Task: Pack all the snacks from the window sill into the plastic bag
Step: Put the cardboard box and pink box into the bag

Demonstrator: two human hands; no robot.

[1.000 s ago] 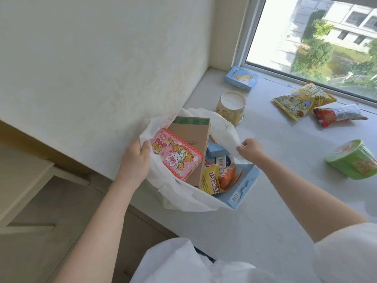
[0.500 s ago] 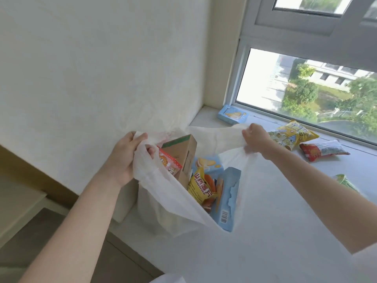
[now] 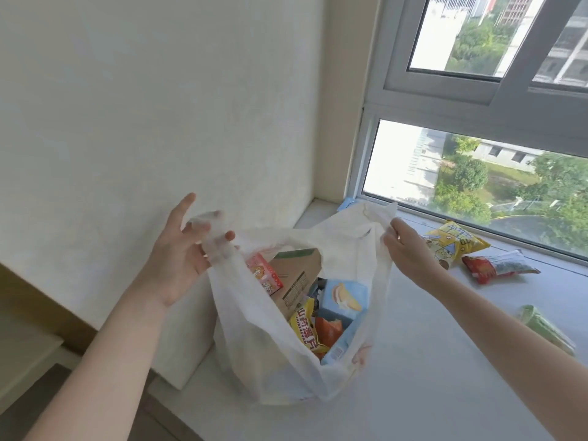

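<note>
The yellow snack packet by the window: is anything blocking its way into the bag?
Nothing visible does. The yellow snack packet lies on bare sill right of the plastic bag, whose mouth both hands hold open, left hand and right hand.

An upper-floor home room: plastered wall, sliding window, wide sill.

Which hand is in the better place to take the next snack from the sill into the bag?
The right hand, probably. The yellow packet and the red packet lie just beyond it on the window sill. The left hand holds the plastic bag by the wall side, far from them.
</note>
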